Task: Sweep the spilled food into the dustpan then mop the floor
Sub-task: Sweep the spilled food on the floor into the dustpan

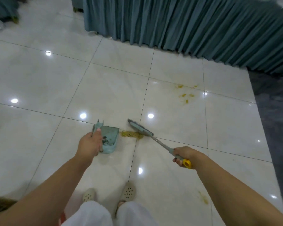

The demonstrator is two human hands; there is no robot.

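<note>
One dustpan (110,139), one broom (140,127) and one pile of spilled food (131,134) lie on the tiled floor (39,82), the pile between dustpan mouth and broom head. The left hand (90,142), arm extended, grasps the dustpan handle. The right hand (184,156) clenches the broom handle near its yellow end; yellow smears (185,93) remain toward the floor's far right edge.

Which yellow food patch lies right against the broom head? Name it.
The heap between dustpan and broom head. The far smears near the curtain and the streak by the right forearm lie well apart.
</note>
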